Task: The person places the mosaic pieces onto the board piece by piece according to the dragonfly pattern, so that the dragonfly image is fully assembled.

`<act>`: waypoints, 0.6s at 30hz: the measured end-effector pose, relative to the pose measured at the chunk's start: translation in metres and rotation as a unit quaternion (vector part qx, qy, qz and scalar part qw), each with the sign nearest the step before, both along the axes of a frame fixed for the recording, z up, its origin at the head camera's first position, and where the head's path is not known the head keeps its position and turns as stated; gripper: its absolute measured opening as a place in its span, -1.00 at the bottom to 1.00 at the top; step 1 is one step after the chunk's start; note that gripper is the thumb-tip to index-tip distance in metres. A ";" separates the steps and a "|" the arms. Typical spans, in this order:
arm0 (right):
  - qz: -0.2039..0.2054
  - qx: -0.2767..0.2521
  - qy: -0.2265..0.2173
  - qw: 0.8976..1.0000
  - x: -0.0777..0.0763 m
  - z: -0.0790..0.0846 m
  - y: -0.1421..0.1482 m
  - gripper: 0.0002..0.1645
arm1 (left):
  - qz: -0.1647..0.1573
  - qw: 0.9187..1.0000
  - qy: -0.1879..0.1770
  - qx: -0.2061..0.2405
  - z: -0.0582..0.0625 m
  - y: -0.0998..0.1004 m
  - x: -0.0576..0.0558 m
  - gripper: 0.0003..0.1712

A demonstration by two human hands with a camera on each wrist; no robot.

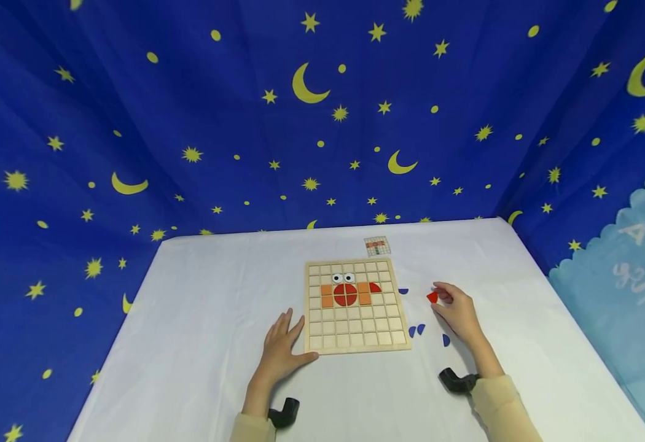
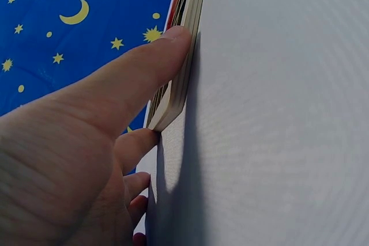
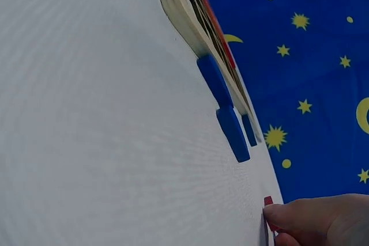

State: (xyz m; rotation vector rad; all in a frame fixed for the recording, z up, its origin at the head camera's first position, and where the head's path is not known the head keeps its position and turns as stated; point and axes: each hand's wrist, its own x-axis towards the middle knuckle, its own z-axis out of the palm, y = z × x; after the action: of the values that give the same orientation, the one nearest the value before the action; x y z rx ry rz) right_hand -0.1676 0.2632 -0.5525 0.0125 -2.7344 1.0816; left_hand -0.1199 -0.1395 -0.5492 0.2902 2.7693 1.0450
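A wooden grid board [image 1: 350,341] lies on the white table, bearing a red circle of quarter pieces [image 1: 346,294], orange squares [image 1: 327,296], two round eye pieces [image 1: 343,278] and a red quarter piece [image 1: 375,287] at the right. My left hand [image 1: 279,351] has its fingers spread, with the thumb touching the board's lower left corner; the left wrist view shows that thumb [image 2: 153,56] along the board's edge. Right of the board, my right hand [image 1: 459,312] pinches a red quarter piece [image 1: 432,297] between thumb and fingertips, close over the table.
Several blue pieces [image 1: 421,329] lie on the table [image 1: 201,344] between the board and my right hand, one [image 1: 446,340] nearer the wrist. A small pattern card [image 1: 377,246] lies behind the board. A blue star-patterned cloth [image 1: 245,123] hangs at the back and sides.
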 end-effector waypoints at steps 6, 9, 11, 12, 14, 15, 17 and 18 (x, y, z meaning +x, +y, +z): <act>-0.002 -0.016 0.011 1.000 0.003 0.002 -0.007 -0.43 | 0.000 1.000 -0.002 0.009 -0.002 0.000 0.003 0.05; 0.021 -0.028 0.030 0.999 0.003 0.006 -0.012 -0.43 | 0.002 1.000 -0.001 0.008 -0.002 0.001 0.001 0.05; 0.039 -0.030 0.033 0.998 0.003 0.009 -0.015 -0.44 | 0.003 1.000 -0.002 0.005 -0.002 0.000 0.000 0.05; 0.045 -0.031 0.031 0.998 0.003 0.010 -0.017 -0.44 | 0.003 1.000 -0.002 0.003 -0.002 0.000 0.000 0.05; 0.058 -0.030 0.023 0.998 0.003 0.011 -0.020 -0.44 | 0.002 1.000 -0.003 0.001 -0.002 0.000 -0.001 0.05; 0.064 -0.031 0.018 0.997 0.003 0.011 -0.022 -0.44 | 0.002 1.000 -0.004 0.002 -0.002 0.000 -0.001 0.05; 0.075 -0.033 0.012 0.997 0.003 0.011 -0.024 -0.44 | 0.003 1.000 -0.006 0.001 -0.002 0.000 -0.001 0.05; 0.079 -0.033 0.010 0.996 0.004 0.012 -0.025 -0.44 | 0.003 1.000 -0.007 0.002 -0.002 0.000 -0.001 0.05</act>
State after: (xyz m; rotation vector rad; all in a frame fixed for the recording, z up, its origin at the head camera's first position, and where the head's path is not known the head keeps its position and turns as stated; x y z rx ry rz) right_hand -0.1639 0.2379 -0.5409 0.2310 -2.7159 1.2056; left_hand -0.1208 -0.1398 -0.5514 0.2734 2.7583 1.0513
